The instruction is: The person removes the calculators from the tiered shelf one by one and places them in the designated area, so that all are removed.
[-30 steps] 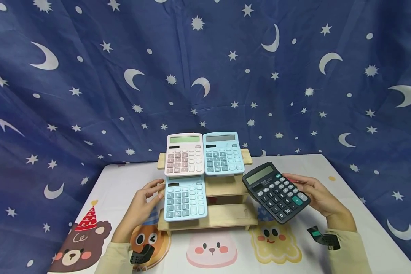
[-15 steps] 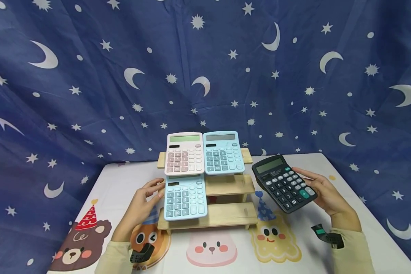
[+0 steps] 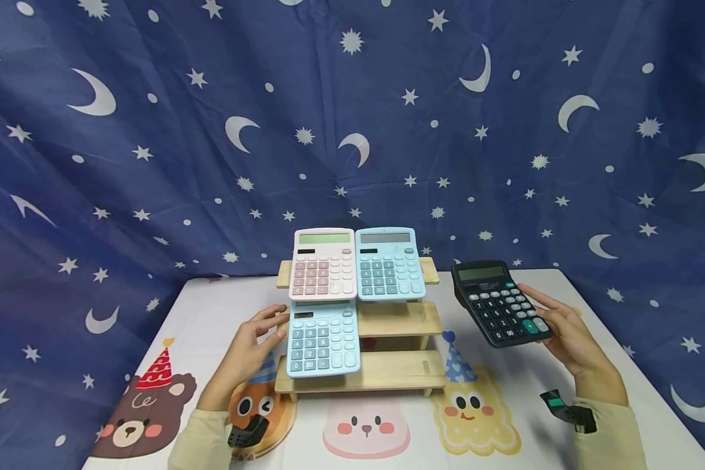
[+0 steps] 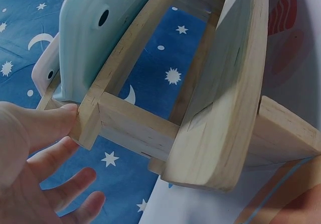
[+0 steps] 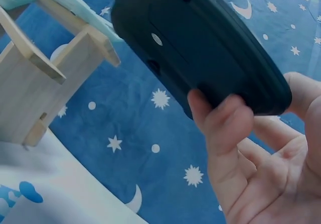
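My right hand (image 3: 572,336) grips a black calculator (image 3: 499,307) by its right edge, holding it tilted in the air to the right of a stepped wooden stand (image 3: 399,369). In the right wrist view the dark back of that calculator (image 5: 190,48) shows, with fingertips pressed on it. At the stand's left side, my left hand (image 3: 243,356) pinches the end of a wooden step between thumb and index finger (image 4: 57,121); the other fingers are spread. A light blue calculator (image 3: 323,343) leans on the stand beside this hand.
A pink calculator (image 3: 323,267) and another blue calculator (image 3: 390,267) stand side by side on the top step. The white tablecloth (image 3: 423,450) carries printed cartoon figures. A blue curtain (image 3: 352,189) with moons and stars hangs behind.
My right hand has carried the black calculator rightward and up, away from the stand. My left hand stays at the stand's left side. The head view has shifted slightly.
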`<state>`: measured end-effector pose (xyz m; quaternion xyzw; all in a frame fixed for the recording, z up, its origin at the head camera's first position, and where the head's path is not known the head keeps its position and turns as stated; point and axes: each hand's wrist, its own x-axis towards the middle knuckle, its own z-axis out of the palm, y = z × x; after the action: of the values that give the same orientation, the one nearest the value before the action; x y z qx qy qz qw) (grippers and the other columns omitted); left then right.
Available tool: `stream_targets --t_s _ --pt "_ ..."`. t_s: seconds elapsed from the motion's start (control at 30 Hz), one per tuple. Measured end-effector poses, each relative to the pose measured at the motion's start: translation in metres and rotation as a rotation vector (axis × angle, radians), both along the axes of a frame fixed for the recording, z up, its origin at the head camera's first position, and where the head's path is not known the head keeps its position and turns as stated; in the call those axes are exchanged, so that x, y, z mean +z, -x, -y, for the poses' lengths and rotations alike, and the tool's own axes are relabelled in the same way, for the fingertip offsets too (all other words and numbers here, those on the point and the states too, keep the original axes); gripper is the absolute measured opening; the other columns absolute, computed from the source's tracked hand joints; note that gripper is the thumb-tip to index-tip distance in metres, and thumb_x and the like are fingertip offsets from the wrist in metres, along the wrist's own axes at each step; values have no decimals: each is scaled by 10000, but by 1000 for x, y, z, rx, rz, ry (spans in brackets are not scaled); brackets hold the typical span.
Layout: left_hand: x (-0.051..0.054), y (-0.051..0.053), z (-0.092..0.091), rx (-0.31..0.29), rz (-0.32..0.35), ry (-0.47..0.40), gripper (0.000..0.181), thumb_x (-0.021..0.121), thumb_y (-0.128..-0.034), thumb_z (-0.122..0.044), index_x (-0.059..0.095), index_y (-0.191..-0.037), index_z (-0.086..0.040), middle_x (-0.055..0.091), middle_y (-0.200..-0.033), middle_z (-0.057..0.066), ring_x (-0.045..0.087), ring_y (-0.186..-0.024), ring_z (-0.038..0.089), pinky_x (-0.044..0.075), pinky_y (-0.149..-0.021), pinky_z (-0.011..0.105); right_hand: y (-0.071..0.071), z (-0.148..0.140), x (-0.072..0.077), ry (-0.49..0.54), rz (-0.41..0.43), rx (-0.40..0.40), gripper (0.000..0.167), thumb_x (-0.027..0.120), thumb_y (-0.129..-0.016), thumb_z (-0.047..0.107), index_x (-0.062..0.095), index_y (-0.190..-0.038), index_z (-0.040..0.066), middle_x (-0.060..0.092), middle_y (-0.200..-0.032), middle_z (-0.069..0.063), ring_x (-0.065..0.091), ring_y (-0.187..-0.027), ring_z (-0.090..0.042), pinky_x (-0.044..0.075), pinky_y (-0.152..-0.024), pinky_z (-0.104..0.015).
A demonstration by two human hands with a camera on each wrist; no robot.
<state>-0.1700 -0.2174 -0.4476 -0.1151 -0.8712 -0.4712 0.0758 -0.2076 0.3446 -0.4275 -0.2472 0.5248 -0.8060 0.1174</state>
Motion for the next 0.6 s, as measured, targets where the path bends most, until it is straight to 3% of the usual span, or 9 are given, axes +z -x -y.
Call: stream_targets --t_s 0.27,0.6 --pt "2 0 -2 3 7 5 357 628 -990 -83 637 -1316 63 525 -1491 221 430 -1436 443 430 -1043 649 2 2 0 -1 42 -127 496 309 -1075 -33 598 -1422 170 741 -1223 -17 754 -926 -95 583 -655 -203" --pt "2 0 -1 8 15 1 355 623 -994 -82 636 -1316 65 525 -1492 221 424 -1442 438 426 -1056 643 4 10 -4 -44 94 -266 461 383 -1067 -9 627 -1394 206 744 -1174 44 740 -865 -61 575 -628 -201"
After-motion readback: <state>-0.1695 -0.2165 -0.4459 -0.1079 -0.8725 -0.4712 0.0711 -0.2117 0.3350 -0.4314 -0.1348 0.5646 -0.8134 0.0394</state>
